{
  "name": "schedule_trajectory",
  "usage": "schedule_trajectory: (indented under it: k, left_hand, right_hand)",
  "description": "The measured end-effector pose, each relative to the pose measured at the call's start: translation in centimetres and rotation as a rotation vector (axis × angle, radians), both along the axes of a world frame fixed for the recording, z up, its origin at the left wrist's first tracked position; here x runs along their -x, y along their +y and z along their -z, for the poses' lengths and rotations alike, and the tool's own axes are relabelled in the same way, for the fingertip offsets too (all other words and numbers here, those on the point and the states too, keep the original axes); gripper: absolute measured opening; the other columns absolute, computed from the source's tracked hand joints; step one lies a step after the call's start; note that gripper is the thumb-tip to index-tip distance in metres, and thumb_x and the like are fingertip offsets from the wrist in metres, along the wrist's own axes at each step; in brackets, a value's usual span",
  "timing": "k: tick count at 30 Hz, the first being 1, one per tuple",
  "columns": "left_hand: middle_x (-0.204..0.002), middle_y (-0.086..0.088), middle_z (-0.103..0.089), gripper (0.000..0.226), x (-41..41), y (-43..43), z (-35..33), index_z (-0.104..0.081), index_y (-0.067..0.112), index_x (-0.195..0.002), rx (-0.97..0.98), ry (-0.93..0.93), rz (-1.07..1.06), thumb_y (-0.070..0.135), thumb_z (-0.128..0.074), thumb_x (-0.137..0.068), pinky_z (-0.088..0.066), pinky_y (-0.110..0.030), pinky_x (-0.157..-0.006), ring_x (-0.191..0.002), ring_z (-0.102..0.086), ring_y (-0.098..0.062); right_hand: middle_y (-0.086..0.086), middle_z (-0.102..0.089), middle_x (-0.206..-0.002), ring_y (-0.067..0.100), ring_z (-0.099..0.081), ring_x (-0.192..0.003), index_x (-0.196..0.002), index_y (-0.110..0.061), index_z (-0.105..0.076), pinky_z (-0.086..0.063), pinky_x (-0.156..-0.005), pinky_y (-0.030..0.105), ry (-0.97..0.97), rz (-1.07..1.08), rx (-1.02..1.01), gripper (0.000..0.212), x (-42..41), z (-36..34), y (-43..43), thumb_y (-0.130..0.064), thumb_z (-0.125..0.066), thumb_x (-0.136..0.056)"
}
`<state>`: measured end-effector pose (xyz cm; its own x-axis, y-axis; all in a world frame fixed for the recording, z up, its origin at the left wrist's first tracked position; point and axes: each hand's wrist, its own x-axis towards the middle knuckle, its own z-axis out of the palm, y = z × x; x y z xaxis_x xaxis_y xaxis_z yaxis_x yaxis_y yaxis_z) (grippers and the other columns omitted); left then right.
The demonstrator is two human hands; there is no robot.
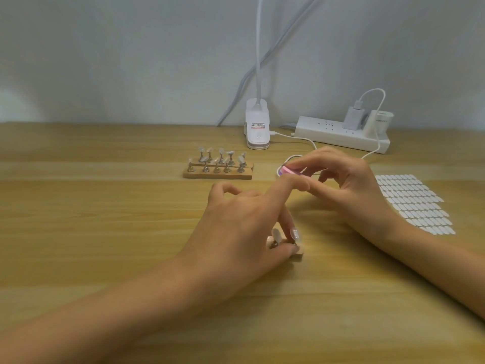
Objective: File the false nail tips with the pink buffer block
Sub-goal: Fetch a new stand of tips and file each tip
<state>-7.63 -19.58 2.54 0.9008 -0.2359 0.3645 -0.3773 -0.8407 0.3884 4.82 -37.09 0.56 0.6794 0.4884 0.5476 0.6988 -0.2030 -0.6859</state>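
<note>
My right hand [349, 185] grips the pink buffer block [291, 171] between thumb and fingers, a little above the wooden table [105, 206]. My left hand [244, 222] rests on the table nearer to me, its fingers pinching a small metal nail stand [274, 243] that carries a clear false nail tip [276, 234]. Its index finger stretches up toward the buffer and touches my right thumb. Further back stand two wooden holders [217, 175] with several more nail tips on metal stands [221, 160].
A sheet of white adhesive tabs [414, 203] lies at the right. A clip lamp base [257, 127] and a white power strip [341, 135] with chargers and cables stand along the back wall.
</note>
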Motion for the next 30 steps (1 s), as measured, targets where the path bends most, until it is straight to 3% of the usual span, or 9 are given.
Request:
schedule_trajectory:
  k: [5,8,10,12,14,18,21,25,30]
  left_hand:
    - [-0.088,0.023,-0.063,0.063,-0.2,-0.4,0.0,-0.032,0.048,-0.128,-0.057,-0.049,0.026,0.033,-0.075,-0.086,-0.023,-0.032,-0.101,-0.093,-0.055,0.004]
    - [-0.083,0.02,-0.065,0.052,-0.1,-0.6,0.3,-0.048,0.037,-0.129,-0.165,-0.198,0.045,0.022,-0.07,-0.084,-0.034,-0.04,-0.1,-0.09,-0.061,0.001]
    - [-0.081,0.018,-0.066,0.051,0.1,-0.8,0.5,-0.054,0.033,-0.128,-0.209,-0.305,0.086,0.017,-0.071,-0.082,-0.041,-0.045,-0.097,-0.089,-0.066,-0.004]
    - [-0.084,0.017,-0.066,0.054,0.1,-0.6,0.5,-0.049,0.031,-0.131,-0.099,-0.336,0.181,0.013,-0.07,-0.084,-0.042,-0.04,-0.098,-0.086,-0.064,-0.002]
    - [-0.087,0.015,-0.066,0.052,-0.2,0.1,0.0,-0.046,0.027,-0.133,0.131,-0.282,0.246,0.011,-0.07,-0.089,-0.045,-0.032,-0.095,-0.087,-0.066,-0.004]
    - [-0.083,0.007,-0.071,0.055,-2.1,2.6,-0.5,-0.05,0.018,-0.133,0.483,-0.177,0.137,0.006,-0.078,-0.088,-0.051,-0.016,-0.092,-0.09,-0.073,-0.008]
    - [-0.083,-0.002,-0.073,0.062,-3.1,4.0,0.7,-0.05,0.021,-0.134,0.735,0.039,0.058,0.001,-0.079,-0.083,-0.059,-0.032,-0.088,-0.086,-0.075,-0.015]
    - [-0.083,-0.001,-0.076,0.07,-3.8,4.4,1.7,-0.051,0.029,-0.133,0.785,0.158,0.066,0.004,-0.084,-0.077,-0.057,-0.039,-0.078,-0.081,-0.073,-0.014]
    - [-0.079,0.0,-0.077,0.067,-3.8,4.1,2.0,-0.053,0.032,-0.13,0.814,0.121,0.063,0.002,-0.083,-0.078,-0.056,-0.022,-0.064,-0.078,-0.075,-0.014]
  right_hand:
    - [-0.003,-0.075,-0.103,0.017,-0.069,-0.09,-0.1,-0.02,-0.078,-0.057,-0.076,0.052,0.141,0.021,-0.088,0.018,-0.6,0.1,0.1,-0.03,-0.076,-0.085]
    - [-0.003,-0.076,-0.101,0.012,-0.067,-0.085,-0.096,-0.022,-0.078,-0.056,-0.069,0.031,0.192,0.018,-0.128,0.018,-0.8,0.2,0.2,-0.034,-0.078,-0.083]
    - [-0.004,-0.076,-0.101,0.01,-0.066,-0.083,-0.096,-0.022,-0.078,-0.054,-0.07,0.025,0.199,0.017,-0.134,0.02,-0.8,0.2,0.1,-0.036,-0.077,-0.082]
    - [-0.004,-0.076,-0.101,0.013,-0.068,-0.085,-0.096,-0.024,-0.078,-0.055,-0.072,0.032,0.208,0.014,-0.132,0.018,-0.7,0.1,0.0,-0.036,-0.079,-0.083]
    - [-0.004,-0.076,-0.101,0.021,-0.07,-0.089,-0.097,-0.026,-0.078,-0.057,-0.076,0.041,0.204,0.006,-0.124,0.016,-0.6,0.1,0.0,-0.033,-0.079,-0.084]
    - [-0.006,-0.076,-0.101,0.019,-0.069,-0.091,-0.101,-0.025,-0.077,-0.055,-0.084,0.045,0.174,0.023,-0.111,0.028,-0.2,-0.2,0.2,-0.043,-0.075,-0.08]
    - [-0.005,-0.075,-0.098,0.015,-0.07,-0.088,-0.108,-0.023,-0.075,-0.055,-0.083,0.047,0.146,0.04,-0.1,0.034,0.0,-0.3,0.3,-0.04,-0.075,-0.079]
    - [-0.005,-0.074,-0.104,0.014,-0.068,-0.089,-0.108,-0.019,-0.074,-0.053,-0.074,0.04,-0.021,-0.003,-0.027,0.032,0.4,-0.3,0.3,-0.037,-0.071,-0.082]
    - [0.005,-0.071,-0.104,0.02,-0.064,-0.091,-0.11,-0.016,-0.072,-0.05,-0.07,0.036,-0.214,-0.065,0.04,0.028,0.9,-0.1,0.5,-0.03,-0.068,-0.086]
